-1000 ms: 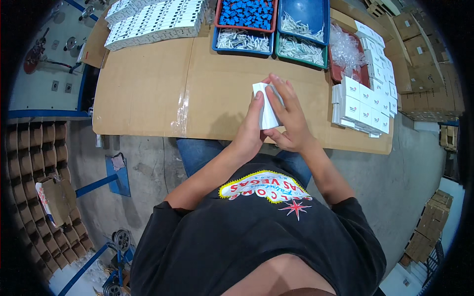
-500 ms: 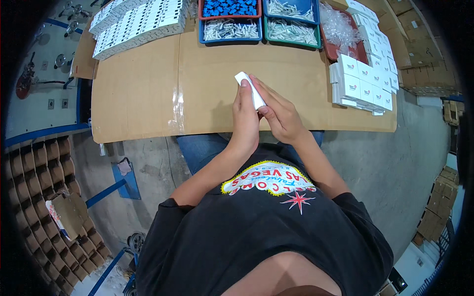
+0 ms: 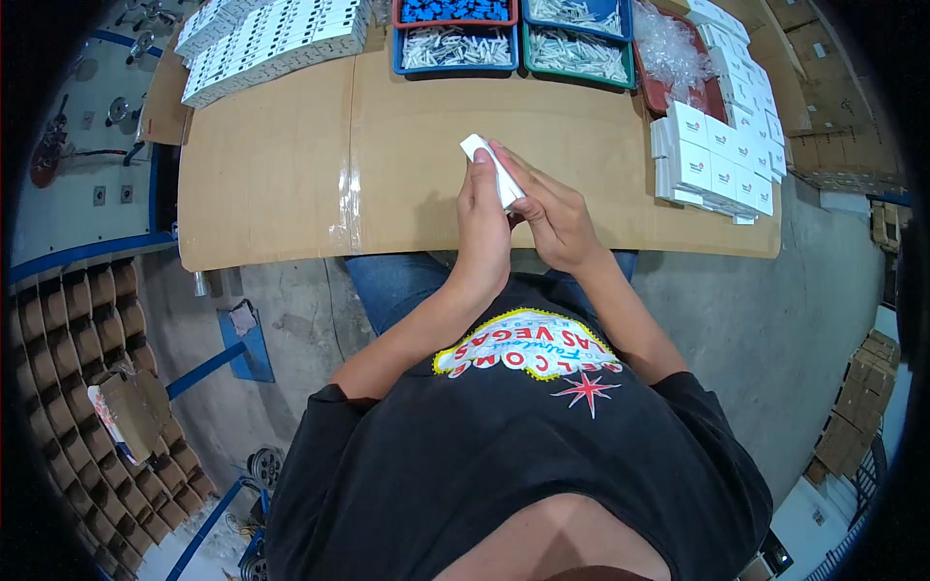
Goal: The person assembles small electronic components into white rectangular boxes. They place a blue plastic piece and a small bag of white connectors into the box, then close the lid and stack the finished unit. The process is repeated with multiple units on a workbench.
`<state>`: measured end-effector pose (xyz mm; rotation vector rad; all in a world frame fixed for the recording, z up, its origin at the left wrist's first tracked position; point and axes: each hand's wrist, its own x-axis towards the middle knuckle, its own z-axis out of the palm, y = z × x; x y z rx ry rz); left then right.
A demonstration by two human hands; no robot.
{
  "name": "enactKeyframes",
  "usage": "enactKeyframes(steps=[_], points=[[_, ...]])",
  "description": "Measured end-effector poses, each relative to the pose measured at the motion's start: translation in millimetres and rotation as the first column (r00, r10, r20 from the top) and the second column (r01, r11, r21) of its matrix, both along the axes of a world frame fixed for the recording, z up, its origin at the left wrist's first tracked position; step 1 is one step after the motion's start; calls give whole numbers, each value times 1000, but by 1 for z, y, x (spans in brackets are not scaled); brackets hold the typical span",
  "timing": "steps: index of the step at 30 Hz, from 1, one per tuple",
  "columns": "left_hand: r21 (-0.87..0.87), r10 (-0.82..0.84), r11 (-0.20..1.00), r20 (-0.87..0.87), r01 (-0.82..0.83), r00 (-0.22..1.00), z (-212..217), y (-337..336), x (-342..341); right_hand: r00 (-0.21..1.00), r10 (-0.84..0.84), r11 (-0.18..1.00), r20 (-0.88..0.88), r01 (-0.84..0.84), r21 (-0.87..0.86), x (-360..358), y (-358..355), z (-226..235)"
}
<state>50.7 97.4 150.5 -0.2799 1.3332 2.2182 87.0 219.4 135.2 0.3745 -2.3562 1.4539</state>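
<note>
Between my two hands, above the near part of the cardboard-covered table, is a small white box, tilted with one narrow side facing up. My left hand is closed on its left side, the thumb lying along the edge. From the right, my right hand grips the same box, its thumb at the near end and its fingers along the far side. The palms and fingers cover most of the box's broad faces.
Stacked white boxes stand at the far left and the right. Along the back are a red bin of blue pieces, a blue bin and a green bin of white pieces, and a red tray of clear plastic bags.
Both hands keep hold of the white box in nearly the same place. The right thumb and fingers have shifted slightly; the whole view has moved a little.
</note>
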Motion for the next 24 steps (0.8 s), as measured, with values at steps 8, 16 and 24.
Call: enactKeyframes(steps=[8,16,24], points=[[39,-5,999,-10,5,1000,1,1,2,1000,-5,998,27,7,-69,1,2,-5],[27,-5,1000,-21,6,1000,-6,0,-5,993,50,956,110,-16,-294,-2,-7,-6],[-69,-182,982,-83,176,980,-19,-5,-12,919,-69,849,388,258,-461,-11,-1,-8]])
